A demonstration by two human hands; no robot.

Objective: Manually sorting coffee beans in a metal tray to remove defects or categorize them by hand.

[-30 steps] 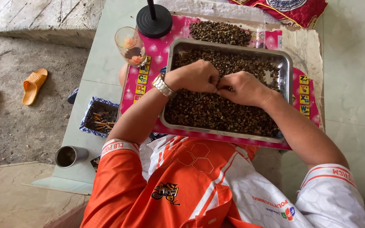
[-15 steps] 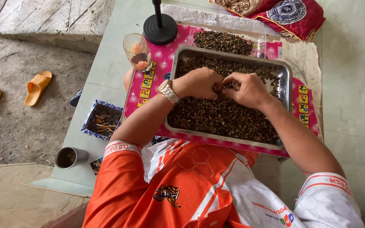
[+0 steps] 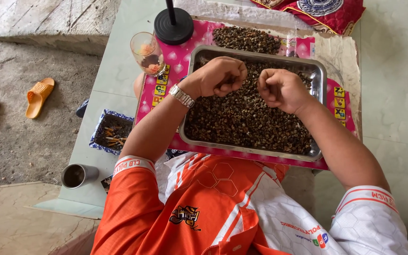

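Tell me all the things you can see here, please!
metal tray: one, silver, on the pink mat, full of small dark pieces
pink mat: one, under the tray
dark pile: one, behind the tray
glass: one, clear, left of the tray
black stand base: one, behind the glass
blue dish: one, at the table's left edge
metal cup: one, grey, lying near the table's corner
sandals: two, orange, on the ground
red bag: one, top right
left hand: over the tray, fingers curled
right hand: over the tray, fingers curled

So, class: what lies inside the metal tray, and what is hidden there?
The metal tray holds small dark brown beans heaped across it. Both hands, left and right, cover some; the tray bottom is hidden.
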